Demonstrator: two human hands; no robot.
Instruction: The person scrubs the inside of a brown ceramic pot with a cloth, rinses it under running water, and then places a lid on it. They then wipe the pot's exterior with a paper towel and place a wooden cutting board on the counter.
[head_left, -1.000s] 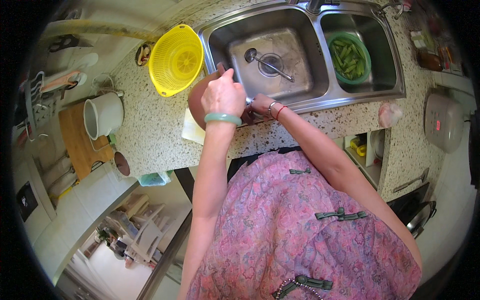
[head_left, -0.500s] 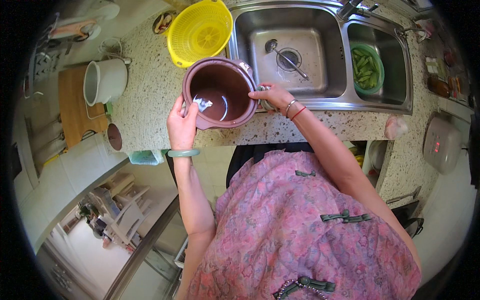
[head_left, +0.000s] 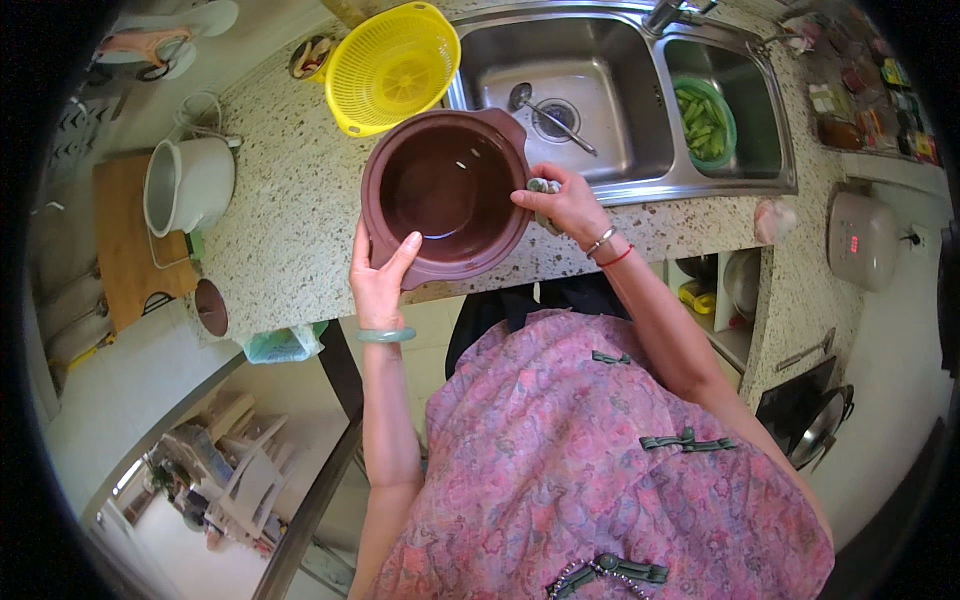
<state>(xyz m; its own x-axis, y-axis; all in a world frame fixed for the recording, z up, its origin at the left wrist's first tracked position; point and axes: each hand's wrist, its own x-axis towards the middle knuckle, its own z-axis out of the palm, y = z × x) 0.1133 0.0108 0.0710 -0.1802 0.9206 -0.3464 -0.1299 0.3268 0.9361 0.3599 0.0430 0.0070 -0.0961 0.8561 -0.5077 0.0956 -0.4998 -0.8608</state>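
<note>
A round dark-brown clay pot (head_left: pixel 445 185) sits on the speckled stone counter (head_left: pixel 285 240), just left of the sink, mouth up, with a little liquid and a few specks inside. My left hand (head_left: pixel 380 275) grips its near-left rim, thumb along the edge; a pale green bangle is on that wrist. My right hand (head_left: pixel 565 205) holds the pot's right rim and also pinches a small grey object against it. Thin bracelets circle my right wrist.
A yellow colander (head_left: pixel 392 65) lies behind the pot. A double steel sink (head_left: pixel 610 170) holds a ladle (head_left: pixel 550 115) and a green basket of green vegetables (head_left: pixel 708 122). A white pot (head_left: pixel 188 185) and wooden board (head_left: pixel 125 240) stand at left. A small appliance (head_left: pixel 862 240) sits at right.
The brown pot went from tilted under my hands at the sink's edge to standing open on the counter. My left hand slid to its near rim; my right hand moved to its right rim.
</note>
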